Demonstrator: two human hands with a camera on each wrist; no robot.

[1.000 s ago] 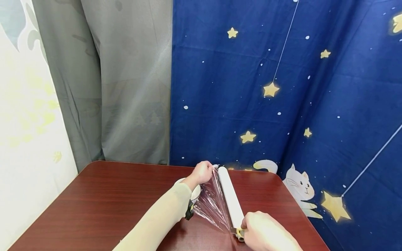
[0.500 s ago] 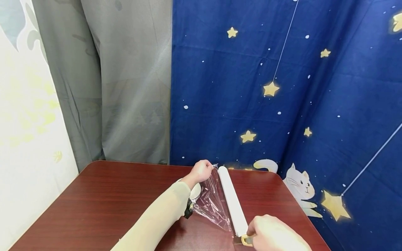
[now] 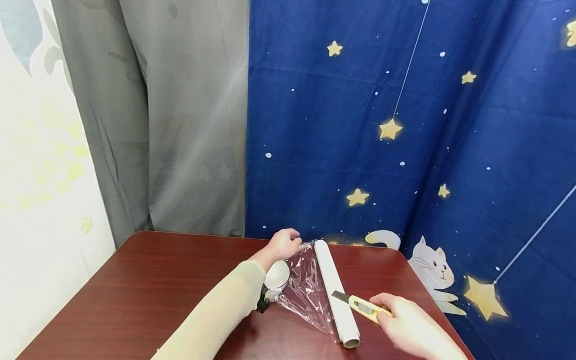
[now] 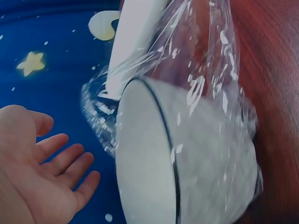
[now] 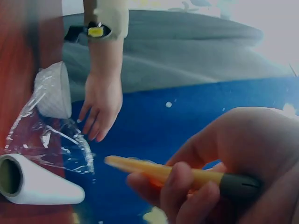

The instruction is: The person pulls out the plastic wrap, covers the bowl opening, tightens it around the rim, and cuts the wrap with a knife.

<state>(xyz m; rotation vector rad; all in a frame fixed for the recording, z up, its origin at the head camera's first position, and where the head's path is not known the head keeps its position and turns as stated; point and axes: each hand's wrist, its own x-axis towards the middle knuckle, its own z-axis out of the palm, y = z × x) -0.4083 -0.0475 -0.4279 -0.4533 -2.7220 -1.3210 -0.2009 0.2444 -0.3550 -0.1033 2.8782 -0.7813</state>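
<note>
My left hand (image 3: pixel 285 244) hovers over the bowl's far side with nothing in it. In the left wrist view its fingers (image 4: pixel 70 161) are loosely bent, apart from the bowl. The white bowl (image 3: pixel 278 275) has a dark rim line and stands on the table. Crinkled clear plastic wrap (image 3: pixel 307 287) lies between bowl and roll; in the left wrist view it drapes against the bowl's outer wall. My right hand (image 3: pixel 407 322) grips a yellow utility knife (image 5: pixel 159 171), blade out, above the near part of the white cling film roll (image 3: pixel 332 287).
The reddish-brown table (image 3: pixel 148 295) ends at the curtains, blue with stars (image 3: pixel 324 150) and grey (image 3: pixel 193 150). A dark strap with a camera (image 3: pixel 263 299) sits on my left wrist.
My left hand has let go of the wrap's far corner and opened. My right hand has lifted the knife from the roll's near end, up and right. The wrap has gone slack.
</note>
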